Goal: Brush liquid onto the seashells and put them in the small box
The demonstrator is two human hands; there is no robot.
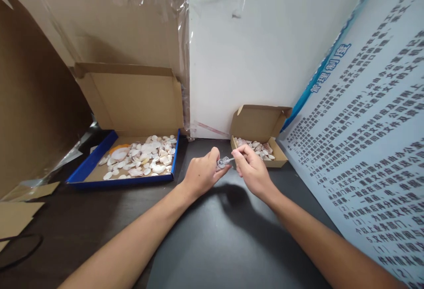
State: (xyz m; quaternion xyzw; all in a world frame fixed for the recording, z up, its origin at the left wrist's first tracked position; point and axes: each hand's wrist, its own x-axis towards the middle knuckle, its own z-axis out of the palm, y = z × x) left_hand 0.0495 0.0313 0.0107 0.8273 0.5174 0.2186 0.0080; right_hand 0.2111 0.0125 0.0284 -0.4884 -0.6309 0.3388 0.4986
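Note:
Above the dark mat, my left hand (202, 172) is closed around a small clear container (223, 162), which lies tilted with its end toward the right. My right hand (251, 169) pinches a thin pale stick (232, 159) at that end. Whether the stick sits inside the container or only touches it, I cannot tell. Just behind my right hand stands a small open cardboard box (281, 156) with shells (261, 148) in it. On the left, a larger blue-edged box (176, 156) holds many white and pinkish shells (145, 154) and an orange one.
A dark mat (198, 245) covers the table under my hands. Behind stand a plastic-wrapped cardboard sheet (132, 24) and a white panel (265, 50). A printed board (371, 147) leans along the right. Cardboard pieces (20, 220) and a black cord (33, 251) lie at the left.

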